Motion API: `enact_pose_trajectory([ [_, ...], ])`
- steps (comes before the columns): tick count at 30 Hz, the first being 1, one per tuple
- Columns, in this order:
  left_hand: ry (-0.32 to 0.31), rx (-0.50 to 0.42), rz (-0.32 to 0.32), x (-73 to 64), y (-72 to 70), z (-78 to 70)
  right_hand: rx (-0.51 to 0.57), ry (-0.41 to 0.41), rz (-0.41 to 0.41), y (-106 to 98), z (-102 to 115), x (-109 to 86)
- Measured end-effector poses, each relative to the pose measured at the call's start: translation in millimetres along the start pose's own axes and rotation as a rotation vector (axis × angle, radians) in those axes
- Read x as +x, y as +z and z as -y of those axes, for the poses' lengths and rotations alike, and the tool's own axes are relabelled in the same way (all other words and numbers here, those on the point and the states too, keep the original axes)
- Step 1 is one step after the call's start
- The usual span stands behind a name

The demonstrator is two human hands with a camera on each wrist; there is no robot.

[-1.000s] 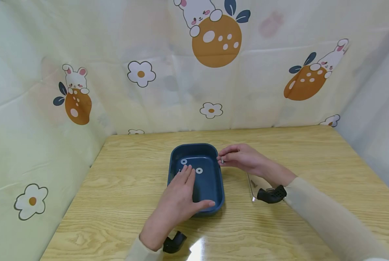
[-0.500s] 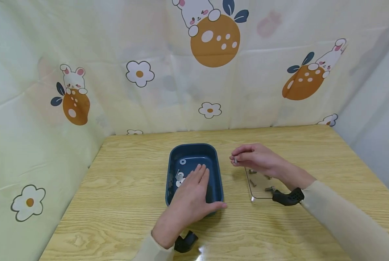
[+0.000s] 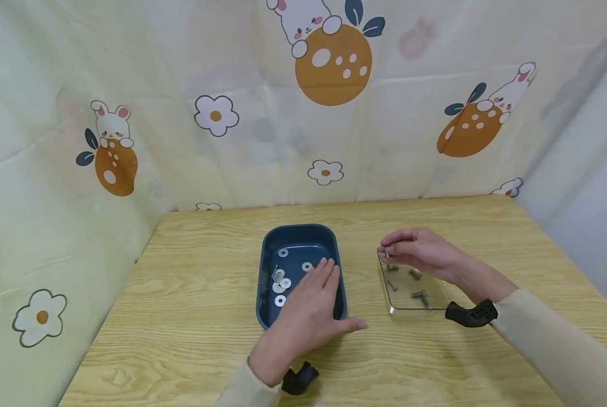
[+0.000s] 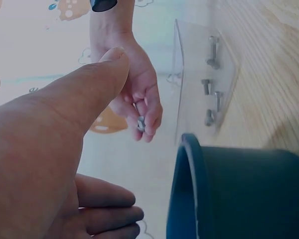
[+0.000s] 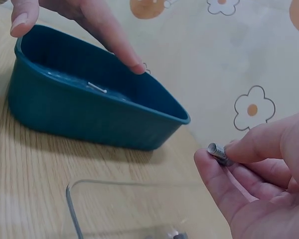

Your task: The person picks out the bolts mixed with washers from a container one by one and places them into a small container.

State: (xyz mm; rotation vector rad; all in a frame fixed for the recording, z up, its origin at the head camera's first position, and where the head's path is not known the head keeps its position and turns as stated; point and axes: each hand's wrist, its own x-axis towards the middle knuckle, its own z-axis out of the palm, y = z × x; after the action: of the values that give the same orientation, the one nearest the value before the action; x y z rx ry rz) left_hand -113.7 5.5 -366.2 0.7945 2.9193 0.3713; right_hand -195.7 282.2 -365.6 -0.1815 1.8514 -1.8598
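My right hand [image 3: 427,254] pinches a small metal bolt [image 5: 217,151] between thumb and fingertips, above the far left part of a clear plastic tray [image 3: 407,297]. In the tray lie several bolts [image 3: 422,296]. Over the right side of a deep blue plastic box [image 5: 84,117] hovers my left hand [image 3: 310,302], fingers straight and thumb spread out. Flat round washers [image 3: 280,301] lie in the box, along with a thin screw [image 3: 275,269] near its left wall. The left hand covers the box's near right part in the head view.
The box and the tray stand apart on a wood-grain table [image 3: 196,282], the tray to the right. Behind the table hangs a printed curtain [image 3: 262,152] with rabbits and flowers. A black wrist mount [image 3: 471,314] sits at the right cuff.
My right hand has moved right with the bolt, from beside the box's rim to above the tray. The left hand has drifted right across the box, uncovering more washers.
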Motion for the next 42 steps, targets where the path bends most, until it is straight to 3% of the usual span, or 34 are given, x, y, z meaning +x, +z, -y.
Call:
enact_pose_trajectory([
  [18,0.117,0.074,-0.010,18.2,15.0,-30.1,-0.114,0.034,-0.011,-7.1,-19.5,-5.9],
  [33,0.155,0.178,-0.007,34.7,38.1,-57.0,-0.173,0.074,-0.031,-4.4,-33.6,-9.4],
  [42,0.178,0.229,-0.105,38.1,46.5,-59.9,-0.228,0.082,-0.007,-5.7,-39.6,-6.8],
])
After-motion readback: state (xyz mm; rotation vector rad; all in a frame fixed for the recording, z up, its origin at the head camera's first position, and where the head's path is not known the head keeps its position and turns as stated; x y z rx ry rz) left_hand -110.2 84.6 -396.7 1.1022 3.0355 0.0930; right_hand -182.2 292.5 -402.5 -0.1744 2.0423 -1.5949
